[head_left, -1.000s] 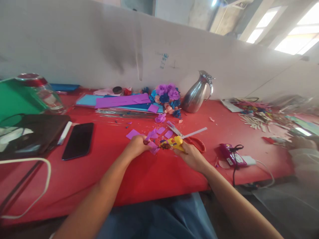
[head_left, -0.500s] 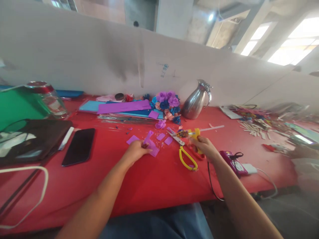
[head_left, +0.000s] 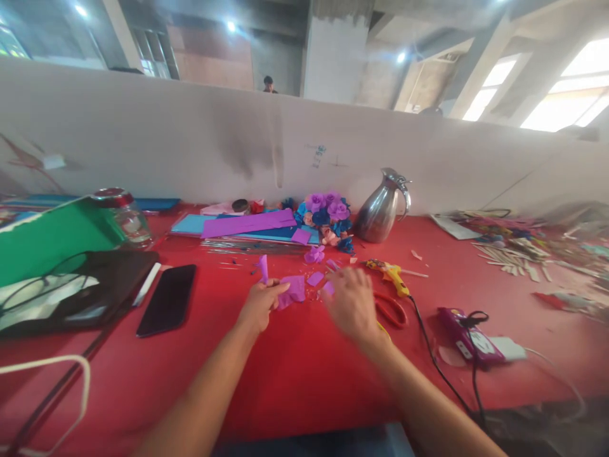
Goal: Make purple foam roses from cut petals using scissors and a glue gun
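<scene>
My left hand (head_left: pixel 259 306) pinches purple crepe paper: a curled strip (head_left: pixel 263 269) rises above the fingers, and a flatter piece (head_left: pixel 292 291) spreads to their right. My right hand (head_left: pixel 353 303), slightly blurred, hovers palm down with its fingers stretched out and holds nothing I can see. Purple paper squares (head_left: pixel 314 278) lie by its fingertips. Past that hand rests a yellow glue gun (head_left: pixel 392 277) with a glue stick in its rear. Red-handled scissors (head_left: pixel 397 312) lie partly hidden behind my right hand.
Beyond the scraps stand a bunch of paper flowers (head_left: pixel 328 212) and a steel jug (head_left: pixel 379 212). Purple paper sheets (head_left: pixel 247 223) lie at the back. A phone (head_left: pixel 167 301) and a glass jar (head_left: pixel 130 222) are on the left. A magenta power strip (head_left: pixel 471 339) with cords sits right.
My right hand has put the glue gun down on the right and come back to the purple squares. My left hand has shifted with its paper, and the view has tilted up.
</scene>
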`<state>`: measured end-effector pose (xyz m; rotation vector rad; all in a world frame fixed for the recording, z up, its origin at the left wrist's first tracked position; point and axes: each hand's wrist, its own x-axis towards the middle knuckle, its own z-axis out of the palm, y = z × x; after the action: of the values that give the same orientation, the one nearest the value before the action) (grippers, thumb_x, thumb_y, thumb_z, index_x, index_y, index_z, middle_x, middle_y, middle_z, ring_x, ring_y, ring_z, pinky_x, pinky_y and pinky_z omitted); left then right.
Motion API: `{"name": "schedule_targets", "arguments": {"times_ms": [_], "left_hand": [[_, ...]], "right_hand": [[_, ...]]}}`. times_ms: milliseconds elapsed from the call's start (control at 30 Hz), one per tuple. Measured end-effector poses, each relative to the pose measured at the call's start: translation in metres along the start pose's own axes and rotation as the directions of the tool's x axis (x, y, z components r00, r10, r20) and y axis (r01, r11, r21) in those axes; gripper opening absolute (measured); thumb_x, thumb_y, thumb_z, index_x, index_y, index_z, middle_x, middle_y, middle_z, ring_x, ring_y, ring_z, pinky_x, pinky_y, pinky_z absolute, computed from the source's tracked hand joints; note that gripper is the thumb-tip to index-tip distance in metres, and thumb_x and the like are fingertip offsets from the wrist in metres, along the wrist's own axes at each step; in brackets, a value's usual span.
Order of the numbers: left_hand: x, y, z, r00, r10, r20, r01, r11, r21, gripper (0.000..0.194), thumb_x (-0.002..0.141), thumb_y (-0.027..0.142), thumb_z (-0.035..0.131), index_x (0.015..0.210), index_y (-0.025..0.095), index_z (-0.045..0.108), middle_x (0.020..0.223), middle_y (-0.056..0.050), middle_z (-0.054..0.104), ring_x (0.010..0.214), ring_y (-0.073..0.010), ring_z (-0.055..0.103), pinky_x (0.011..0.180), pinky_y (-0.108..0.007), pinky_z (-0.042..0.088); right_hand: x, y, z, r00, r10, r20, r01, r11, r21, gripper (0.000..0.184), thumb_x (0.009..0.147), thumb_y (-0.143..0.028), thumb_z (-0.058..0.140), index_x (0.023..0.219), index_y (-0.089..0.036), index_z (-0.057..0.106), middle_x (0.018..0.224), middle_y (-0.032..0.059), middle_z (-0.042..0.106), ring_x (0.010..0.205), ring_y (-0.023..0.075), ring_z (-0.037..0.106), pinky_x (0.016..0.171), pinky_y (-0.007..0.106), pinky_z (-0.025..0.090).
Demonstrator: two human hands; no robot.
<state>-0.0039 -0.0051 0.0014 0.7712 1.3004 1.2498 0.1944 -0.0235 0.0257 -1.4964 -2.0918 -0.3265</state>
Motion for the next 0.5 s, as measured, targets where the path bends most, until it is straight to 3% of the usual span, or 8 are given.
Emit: {"name": "schedule_targets", "arguments": {"times_ms": [67,133,400,500], "left_hand": [[0.0,0.0,-0.002,1.0,-0.005,-0.027,0.004,1.0,-0.027,0.039,0.048,0.029,0.075,0.054,0.021,0.037,0.038,0.013,0.027,0.034,-0.0028,0.022,0.04,-0.023,0.014],[-0.002,0.002,-0.003,1.0,-0.003,-0.022,0.002,0.998,-0.057,0.04,0.048,0.03,0.074,0.053,0.022,0.035,0.038,0.013,0.024,0.035,-0.0033,0.022,0.041,-0.023,0.016],[-0.009,0.013,0.001,0.994,-0.089,-0.059,0.075,0.976,-0.205,0.04,0.038,0.026,0.08,0.058,0.017,0.047,0.042,0.011,0.042,0.037,-0.0027,0.034,0.043,-0.019,0.025],[-0.008,0.011,0.002,0.992,-0.092,-0.088,0.067,0.965,-0.255,0.039,0.035,0.023,0.081,0.057,0.017,0.05,0.039,0.012,0.039,0.036,-0.0027,0.033,0.041,-0.018,0.024]], "right_hand": [[-0.001,-0.037,0.009,0.975,-0.223,-0.002,0.223,0.974,-0.038,0.013,0.088,-0.024,0.052,0.097,-0.025,0.062,0.093,0.0066,0.06,0.085,0.0235,0.046,0.074,0.037,0.032],[0.001,-0.058,0.018,0.948,-0.315,-0.034,0.312,0.947,-0.079,0.015,0.088,-0.019,0.051,0.098,-0.025,0.061,0.089,0.0057,0.059,0.081,0.0224,0.045,0.073,0.037,0.031],[0.008,-0.061,0.036,0.918,-0.349,-0.189,0.325,0.935,-0.144,0.014,0.089,-0.018,0.052,0.093,-0.024,0.063,0.08,0.0036,0.059,0.078,0.02,0.042,0.079,0.039,0.028],[0.006,-0.062,0.038,0.918,-0.336,-0.209,0.309,0.939,-0.152,0.018,0.09,-0.019,0.05,0.101,-0.025,0.063,0.083,0.0039,0.06,0.077,0.0199,0.042,0.08,0.04,0.028]]}}
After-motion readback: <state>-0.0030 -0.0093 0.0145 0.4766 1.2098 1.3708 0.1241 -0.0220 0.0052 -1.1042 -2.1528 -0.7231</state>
